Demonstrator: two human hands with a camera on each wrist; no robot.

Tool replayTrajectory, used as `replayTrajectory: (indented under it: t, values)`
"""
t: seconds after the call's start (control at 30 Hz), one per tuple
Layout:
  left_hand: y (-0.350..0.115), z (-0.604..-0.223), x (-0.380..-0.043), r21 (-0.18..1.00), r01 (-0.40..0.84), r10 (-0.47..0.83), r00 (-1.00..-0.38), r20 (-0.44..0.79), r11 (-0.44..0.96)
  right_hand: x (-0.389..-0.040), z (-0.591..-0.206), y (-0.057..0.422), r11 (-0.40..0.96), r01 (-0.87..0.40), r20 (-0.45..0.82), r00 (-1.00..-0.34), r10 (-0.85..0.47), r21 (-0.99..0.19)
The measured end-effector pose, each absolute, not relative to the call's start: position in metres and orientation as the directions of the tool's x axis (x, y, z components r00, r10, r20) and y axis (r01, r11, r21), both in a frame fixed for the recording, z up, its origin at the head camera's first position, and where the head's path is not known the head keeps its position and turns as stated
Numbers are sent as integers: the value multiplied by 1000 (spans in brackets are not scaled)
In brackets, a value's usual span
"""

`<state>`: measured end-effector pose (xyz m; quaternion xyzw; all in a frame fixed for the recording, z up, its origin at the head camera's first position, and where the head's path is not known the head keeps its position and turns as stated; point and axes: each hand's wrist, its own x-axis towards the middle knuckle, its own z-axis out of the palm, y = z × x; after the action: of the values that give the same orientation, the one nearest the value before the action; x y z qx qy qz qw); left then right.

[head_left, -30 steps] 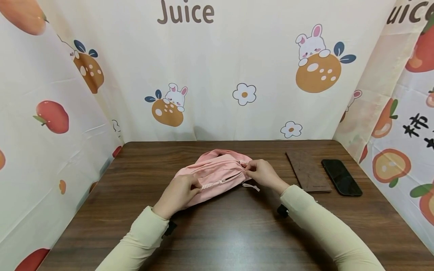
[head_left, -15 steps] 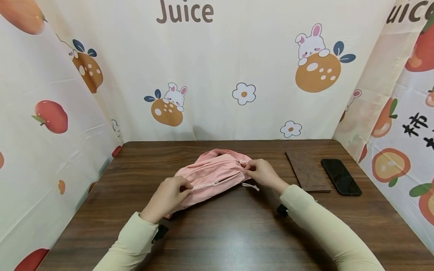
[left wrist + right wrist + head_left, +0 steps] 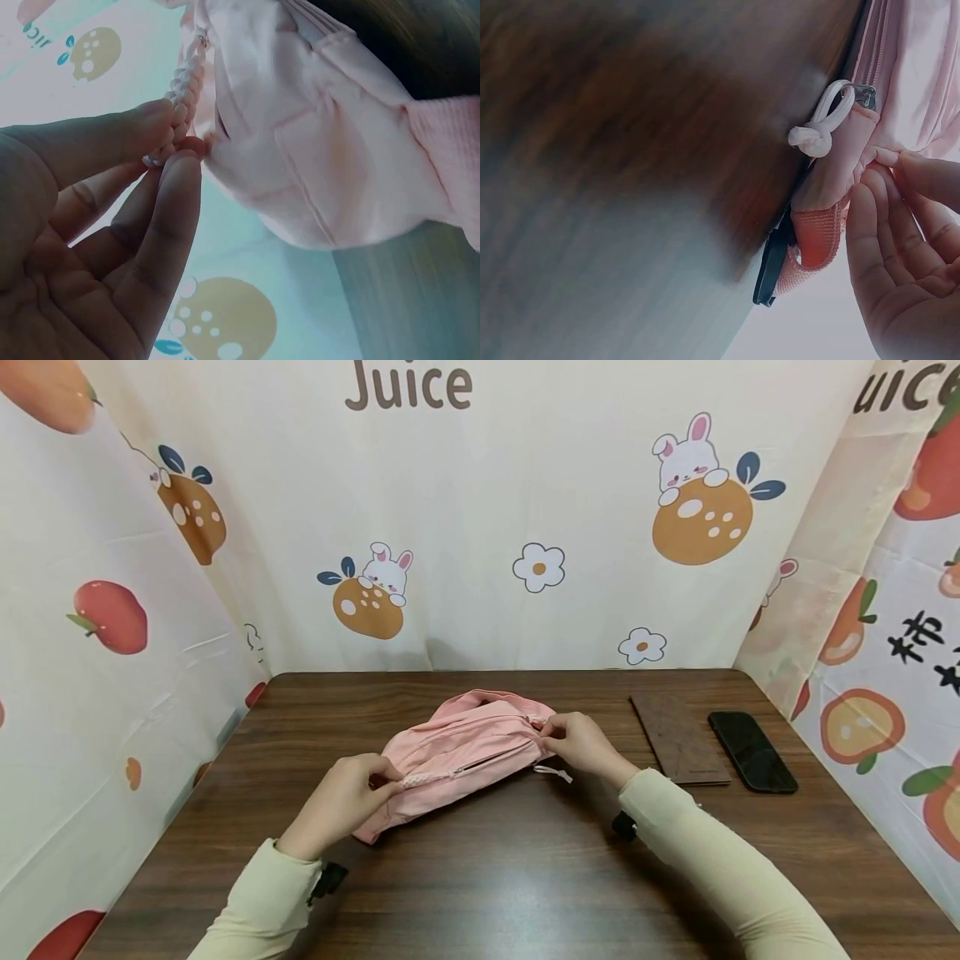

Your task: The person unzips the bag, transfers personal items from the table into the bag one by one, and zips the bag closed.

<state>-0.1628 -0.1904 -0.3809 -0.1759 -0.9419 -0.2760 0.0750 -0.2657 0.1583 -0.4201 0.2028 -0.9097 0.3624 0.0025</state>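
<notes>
A pink waist bag (image 3: 457, 735) lies on the table, its front zipper (image 3: 495, 757) partly open. My left hand (image 3: 337, 802) pinches the braided zipper pull (image 3: 185, 94) between thumb and fingertips, at the bag's left side. At the other end, my right hand (image 3: 585, 745) pinches a fold of the bag's fabric (image 3: 883, 156) between thumb and fingers. Close by that hand, the right wrist view has a knotted white cord pull (image 3: 821, 131), a pink webbing strap (image 3: 817, 232) and a black buckle (image 3: 772, 266). The bag's inside is hidden.
A brown, flat leather-like notebook or folder (image 3: 678, 739) lies to the right of the bag, with a black phone (image 3: 752, 752) beyond it. The dark wooden table (image 3: 480, 877) meets a printed curtain (image 3: 480, 610) at the back and sides.
My left hand has moved left and slightly toward me with the braided pull, and the front zipper's opening has grown longer. My right hand has stayed at the bag's right end.
</notes>
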Motion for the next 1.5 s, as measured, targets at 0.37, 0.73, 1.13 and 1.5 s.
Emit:
replayTrajectory:
  t: [0.37,0.73,1.13,1.5]
  values:
    - [-209,-380,-153,548,328,243,-944,224,769,-267,-420,158,651,-378,162,-916,-368,-658]
    - [-230,-378,-145,584,277,201,-960,193,763,-266,-421,158,660,-362,132,-919,-372,-659]
    - [-244,-383,-138,622,170,121,-985,122,764,-265,-419,159,678,-402,178,-909,-377,-615]
    - [-261,-385,-128,601,142,73,-988,138,787,-265,-419,159,660,-394,166,-909,-381,-639]
